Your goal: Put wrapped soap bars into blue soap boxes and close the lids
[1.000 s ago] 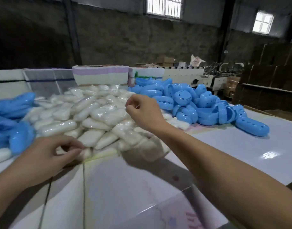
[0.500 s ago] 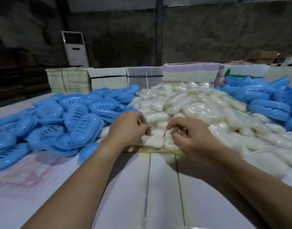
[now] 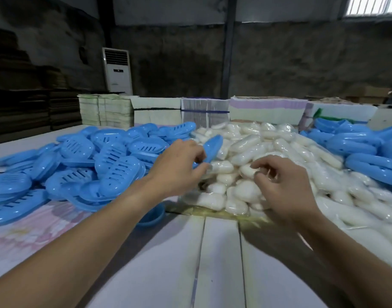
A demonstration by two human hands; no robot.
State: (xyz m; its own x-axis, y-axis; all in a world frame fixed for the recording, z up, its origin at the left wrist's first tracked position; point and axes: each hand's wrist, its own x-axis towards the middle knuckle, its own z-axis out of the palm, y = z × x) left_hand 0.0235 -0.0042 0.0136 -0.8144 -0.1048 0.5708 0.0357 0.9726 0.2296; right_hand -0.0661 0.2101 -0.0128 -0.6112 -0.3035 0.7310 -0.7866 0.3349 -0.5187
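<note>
Forearms reaching in from the near edge across the white table. Left hand held above the near edge of the heap, fingers curled and pinching a blue soap box piece that sticks up and away to the right, tilted. Right hand just beside it, fingers loosely curled down over the near front of the pile of wrapped soap bars; cannot tell whether anything is gripped underneath. White bars in clear film heaped in the middle of the table. Slotted blue soap boxes piled on the left, touching the soap heap. More blue box halves stacked on the right. Behind, bundled flat cartons in a row. Farthest back, a standing air conditioner against the dark wall.
</note>
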